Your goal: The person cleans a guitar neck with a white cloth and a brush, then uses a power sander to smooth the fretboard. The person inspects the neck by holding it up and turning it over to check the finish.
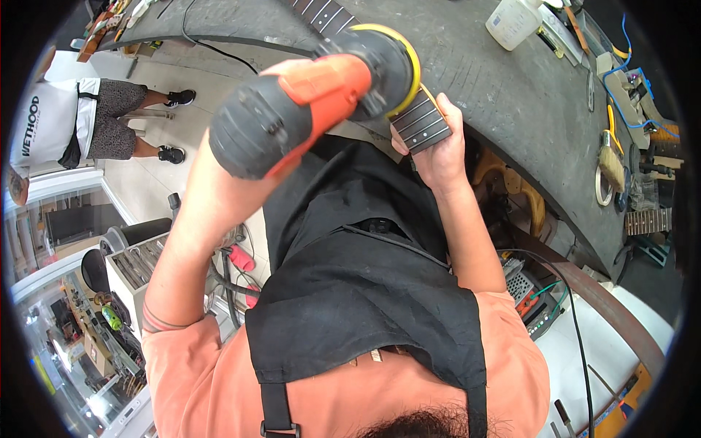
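Note:
My left hand (232,196) is wrapped round an orange and black power polisher (328,87), which hides most of its fingers. The polisher's round yellow-edged pad (414,62) lies over the middle of a guitar neck (423,125) with a dark fretboard and metal frets. Whether the pad touches the neck or hovers close above it, I cannot tell. One end of the neck sits in my right hand (444,152), thumb along one edge and fingers round the other side. Its far part shows beyond the polisher, over the grey workbench (467,87).
On the bench's right stand a translucent plastic bottle (513,23), a brush (612,162) and a tape ring (603,187). Another fretted neck (648,221) lies at the far right. A black cable (219,52) crosses the bench edge. Another person (95,120) is at the left.

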Motion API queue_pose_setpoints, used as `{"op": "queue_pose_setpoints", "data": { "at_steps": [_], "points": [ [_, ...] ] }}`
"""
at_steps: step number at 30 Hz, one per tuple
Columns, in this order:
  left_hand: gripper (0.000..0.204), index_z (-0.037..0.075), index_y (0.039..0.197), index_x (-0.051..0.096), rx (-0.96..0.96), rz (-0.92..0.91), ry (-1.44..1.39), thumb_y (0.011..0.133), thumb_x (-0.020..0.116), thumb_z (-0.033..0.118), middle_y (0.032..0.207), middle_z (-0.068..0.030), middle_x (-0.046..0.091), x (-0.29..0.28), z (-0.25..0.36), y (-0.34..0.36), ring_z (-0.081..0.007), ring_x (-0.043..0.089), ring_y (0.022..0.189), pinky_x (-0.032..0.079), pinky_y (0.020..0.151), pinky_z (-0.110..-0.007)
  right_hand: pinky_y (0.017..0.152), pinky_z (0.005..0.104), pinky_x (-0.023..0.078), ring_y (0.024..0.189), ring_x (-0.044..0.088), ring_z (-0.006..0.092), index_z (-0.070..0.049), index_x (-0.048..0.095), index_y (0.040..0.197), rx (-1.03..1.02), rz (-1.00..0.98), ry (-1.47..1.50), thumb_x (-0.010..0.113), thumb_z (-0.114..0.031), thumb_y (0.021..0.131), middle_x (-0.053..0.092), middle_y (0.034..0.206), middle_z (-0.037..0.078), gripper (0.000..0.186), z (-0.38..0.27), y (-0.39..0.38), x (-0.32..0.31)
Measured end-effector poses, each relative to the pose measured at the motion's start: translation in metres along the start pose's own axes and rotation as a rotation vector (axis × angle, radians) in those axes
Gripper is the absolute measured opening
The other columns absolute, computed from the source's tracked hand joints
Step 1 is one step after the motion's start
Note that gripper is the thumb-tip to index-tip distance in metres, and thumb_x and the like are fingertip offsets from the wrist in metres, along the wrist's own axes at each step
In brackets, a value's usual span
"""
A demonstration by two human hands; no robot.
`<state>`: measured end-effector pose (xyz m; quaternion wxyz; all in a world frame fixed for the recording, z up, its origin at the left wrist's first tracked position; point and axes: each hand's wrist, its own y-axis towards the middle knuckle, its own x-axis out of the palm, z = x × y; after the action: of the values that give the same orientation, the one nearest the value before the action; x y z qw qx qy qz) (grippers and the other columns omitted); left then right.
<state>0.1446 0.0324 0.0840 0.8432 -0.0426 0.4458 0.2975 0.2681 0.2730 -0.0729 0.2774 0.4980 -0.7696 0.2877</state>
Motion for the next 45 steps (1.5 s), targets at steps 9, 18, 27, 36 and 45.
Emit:
{"op": "queue_pose_setpoints", "data": {
  "at_steps": [9,18,27,36,45],
  "points": [
    [0.049,0.004,0.136,0.074,-0.240,-0.096,-0.079,0.089,0.088,0.005,0.125,-0.0131,0.080,-0.001,-0.009,-0.013,-0.0268,0.078,0.112,0.060,0.100,-0.038,0.063,0.0355,0.042,0.068,0.052,0.0191,-0.007,0.069,0.125,0.012,-0.007,-0.008,0.033,-0.053,0.116,0.069,0.095,0.008,0.059,0.005,0.002,-0.010],
    [0.047,0.004,0.135,0.075,-0.066,-0.085,-0.041,0.091,0.090,0.006,0.126,-0.0068,0.078,0.007,0.010,-0.011,-0.0185,0.073,0.111,0.057,0.101,-0.035,0.064,0.0358,0.048,0.078,0.064,0.0166,-0.011,0.073,0.122,-0.042,0.024,0.046,0.034,-0.051,0.116,0.077,0.104,0.005,0.056,0.006,0.003,-0.010],
    [0.046,0.005,0.135,0.075,-0.014,-0.112,0.015,0.091,0.090,0.009,0.129,-0.0108,0.079,0.007,0.023,-0.011,-0.0259,0.074,0.115,0.056,0.104,-0.039,0.092,0.0383,0.059,0.111,0.073,0.0183,-0.008,0.073,0.134,-0.040,-0.261,0.249,0.034,-0.045,0.117,0.078,0.126,0.007,0.057,0.013,0.013,-0.037],
    [0.049,0.005,0.137,0.074,-0.017,-0.115,0.021,0.091,0.089,0.009,0.128,-0.0126,0.078,0.008,0.031,-0.006,-0.0281,0.074,0.115,0.055,0.106,-0.039,0.105,0.0398,0.056,0.122,0.071,0.0205,-0.008,0.071,0.140,-0.061,-0.342,0.228,0.033,-0.046,0.118,0.076,0.136,0.006,0.058,0.018,0.018,-0.044],
    [0.049,0.004,0.137,0.075,-0.174,-0.143,0.024,0.090,0.089,0.006,0.126,-0.0091,0.080,0.002,0.015,-0.013,-0.0232,0.074,0.110,0.057,0.101,-0.037,0.062,0.0350,0.047,0.080,0.061,0.0166,-0.012,0.068,0.126,-0.058,0.017,0.017,0.025,-0.050,0.120,0.074,0.107,0.003,0.058,0.007,0.003,-0.009]
  ]
}}
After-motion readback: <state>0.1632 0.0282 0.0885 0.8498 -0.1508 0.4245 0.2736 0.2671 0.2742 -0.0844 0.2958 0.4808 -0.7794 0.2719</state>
